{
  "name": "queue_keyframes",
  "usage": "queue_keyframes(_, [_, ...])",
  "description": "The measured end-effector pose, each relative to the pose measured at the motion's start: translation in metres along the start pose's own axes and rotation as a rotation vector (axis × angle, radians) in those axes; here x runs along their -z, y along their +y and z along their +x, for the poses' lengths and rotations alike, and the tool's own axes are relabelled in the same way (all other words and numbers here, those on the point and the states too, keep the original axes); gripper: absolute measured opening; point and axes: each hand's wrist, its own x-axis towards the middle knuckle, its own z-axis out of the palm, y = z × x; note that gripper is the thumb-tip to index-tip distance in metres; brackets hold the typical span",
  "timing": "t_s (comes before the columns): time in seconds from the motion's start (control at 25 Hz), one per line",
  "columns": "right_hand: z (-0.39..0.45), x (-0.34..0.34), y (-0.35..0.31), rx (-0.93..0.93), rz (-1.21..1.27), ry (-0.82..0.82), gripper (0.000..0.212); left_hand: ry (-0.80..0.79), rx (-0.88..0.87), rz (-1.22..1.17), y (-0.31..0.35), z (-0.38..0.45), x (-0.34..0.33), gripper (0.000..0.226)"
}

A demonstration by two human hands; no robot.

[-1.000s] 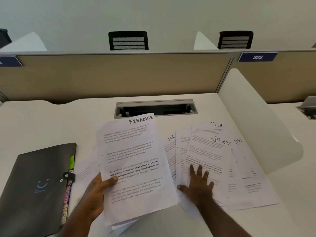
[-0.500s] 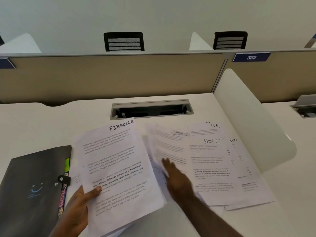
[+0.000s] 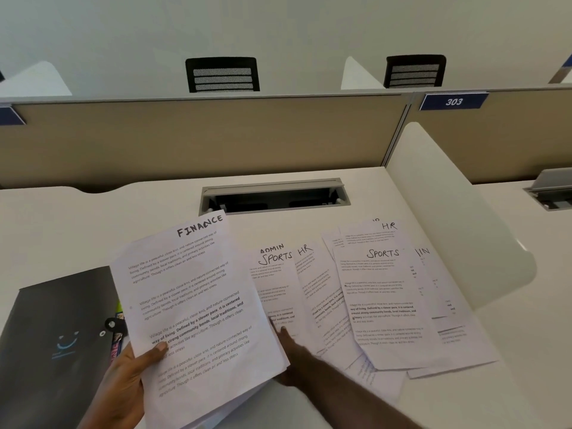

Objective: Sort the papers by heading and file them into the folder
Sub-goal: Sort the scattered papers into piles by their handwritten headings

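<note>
My left hand [image 3: 130, 388] grips a stack of papers [image 3: 198, 317] above the desk, thumb on the top sheet headed FINANCE. My right hand [image 3: 294, 354] lies on the spread papers just right of that stack, fingertips on a sheet headed SPORTS [image 3: 275, 292], partly hidden behind the held stack. An ADMIN heading peeks out above that sheet. An HR sheet [image 3: 322, 292] lies beside it. Further right lies another SPORTS sheet [image 3: 383, 301] over an HR sheet [image 3: 371, 233]. The dark folder [image 3: 55, 342] with a smiley print and button clasp lies shut at the left.
A white desk [image 3: 62, 230] carries everything. An open cable tray slot [image 3: 275, 196] sits behind the papers. A white curved divider [image 3: 448, 218] bounds the right side. A beige partition [image 3: 201, 137] runs along the back, with black chairs beyond. Coloured tabs [image 3: 119, 332] stick out at the folder's right edge.
My right hand slid left across the spread papers and uncovered a SPORTS sheet beside the held stack. The left hand's FINANCE stack tilted and shifted slightly left.
</note>
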Motion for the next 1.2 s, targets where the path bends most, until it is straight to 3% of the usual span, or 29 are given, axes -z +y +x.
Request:
queue_keyframes(0.08, [0.002, 0.013, 0.023, 0.038, -0.199, -0.031, 0.05, 0.009, 0.017, 0.008, -0.001, 0.0, 0.003, 0.038])
queue_keyframes(0.24, [-0.018, 0.071, 0.096, -0.385, -0.566, 0.342, 0.085, 0.039, 0.033, -0.011, -0.003, 0.003, 0.007, 0.039])
queue_keyframes(0.32, [-0.035, 0.083, 0.121, -0.66, -0.652, 0.277, 0.097, 0.034, 0.047, -0.005, -0.003, 0.003, 0.006, 0.043])
queue_keyframes(0.4, [-0.044, 0.088, 0.132, -0.757, -0.564, 0.233, 0.093, 0.027, 0.048, -0.001, -0.003, 0.004, 0.002, 0.045])
queue_keyframes(0.48, [-0.047, 0.085, 0.138, -0.752, -0.612, 0.208, 0.079, 0.019, 0.034, 0.007, -0.002, 0.005, -0.001, 0.044])
queue_keyframes(0.6, [-0.052, 0.084, 0.142, -0.603, -0.755, 0.325, 0.062, 0.017, 0.036, 0.017, 0.0, 0.006, -0.005, 0.041])
queue_keyframes(0.68, [-0.054, 0.092, 0.135, -0.57, -0.77, 0.296, 0.065, 0.012, 0.036, 0.019, 0.001, 0.005, -0.005, 0.041])
queue_keyframes(0.76, [-0.051, 0.098, 0.128, -0.422, -0.728, 0.405, 0.074, 0.008, 0.034, 0.018, 0.003, 0.002, -0.004, 0.04])
queue_keyframes(0.88, [-0.032, 0.085, 0.093, -0.118, -0.835, 0.459, 0.049, 0.012, 0.043, 0.016, 0.003, 0.001, -0.001, 0.042])
queue_keyframes(1.04, [-0.008, 0.025, 0.046, -0.078, -0.709, 0.17, 0.058, 0.016, 0.043, 0.049, 0.001, 0.003, -0.003, 0.038])
queue_keyframes(1.08, [-0.003, 0.014, 0.032, -0.064, -0.693, 0.241, 0.058, 0.013, 0.04, 0.06, 0.001, 0.002, -0.004, 0.036])
queue_keyframes(1.12, [0.003, 0.002, 0.025, -0.08, -0.675, 0.173, 0.057, 0.015, 0.039, 0.074, 0.001, 0.002, -0.006, 0.035])
queue_keyframes(1.2, [0.004, -0.01, 0.007, -0.278, -0.24, -0.17, 0.057, 0.025, 0.042, 0.075, 0.0, 0.002, -0.005, 0.033])
